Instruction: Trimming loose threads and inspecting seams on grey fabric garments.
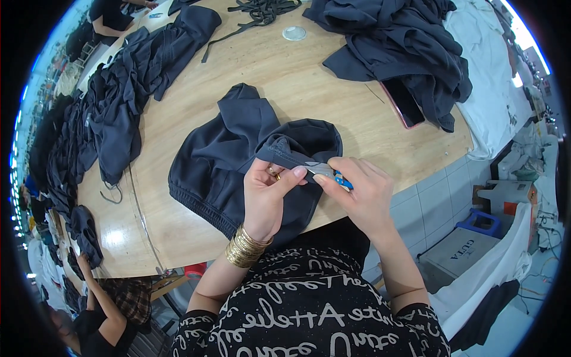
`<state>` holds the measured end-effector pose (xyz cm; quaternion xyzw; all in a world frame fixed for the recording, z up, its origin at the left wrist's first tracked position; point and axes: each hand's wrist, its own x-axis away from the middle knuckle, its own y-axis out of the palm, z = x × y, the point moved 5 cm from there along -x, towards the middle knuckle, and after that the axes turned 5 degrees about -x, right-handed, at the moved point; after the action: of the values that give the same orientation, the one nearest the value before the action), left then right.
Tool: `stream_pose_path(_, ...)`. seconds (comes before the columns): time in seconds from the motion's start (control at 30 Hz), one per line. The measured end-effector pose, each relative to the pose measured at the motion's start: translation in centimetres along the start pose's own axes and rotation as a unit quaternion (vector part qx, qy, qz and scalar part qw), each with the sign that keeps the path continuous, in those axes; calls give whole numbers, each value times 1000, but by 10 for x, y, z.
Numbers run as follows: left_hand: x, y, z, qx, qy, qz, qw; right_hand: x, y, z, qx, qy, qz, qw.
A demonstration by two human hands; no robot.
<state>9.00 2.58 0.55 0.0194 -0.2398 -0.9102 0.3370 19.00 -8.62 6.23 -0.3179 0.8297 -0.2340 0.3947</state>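
Note:
A dark grey garment (226, 154) lies crumpled on the wooden table (309, 77) in front of me. My left hand (266, 196), with a ring and gold bangles at the wrist, pinches a folded seam edge of the garment. My right hand (363, 190) grips a small thread snipper with blue handles (333, 174), its metal tip touching the seam beside my left thumb.
A heap of dark garments (404, 47) sits at the back right, partly over a phone (404, 101). More dark garments (119, 101) lie along the left. A round clear lid (294, 33) rests at the back. White cloth (488, 83) hangs right. Another person (101, 315) sits lower left.

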Motion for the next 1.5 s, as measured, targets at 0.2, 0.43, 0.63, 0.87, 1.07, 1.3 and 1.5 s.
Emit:
stream_pose_path(0.2,0,0,1,-7,1,-1,1000,-2,0,-1,-13,13,0,1000)
stream_pose_path(0.43,0,1,2,-1,-5,1,1000,-2,0,0,-14,14,5,1000)
stream_pose_path(0.63,0,1,2,-6,0,-5,1000,-2,-1,0,-3,7,6,1000)
stream_pose_path(0.87,0,2,2,10,13,2,1000,-3,-1,-2,-8,0,3,1000)
stream_pose_path(1.07,0,4,4,18,15,1,1000,-4,0,-3,-7,-1,-1,1000)
stream_pose_path(1.3,1,4,5,10,16,2,1000,-3,0,-2,-8,1,3,1000)
stream_pose_path(1.5,1,5,4,16,14,3,1000,-2,0,-1,-14,12,3,1000)
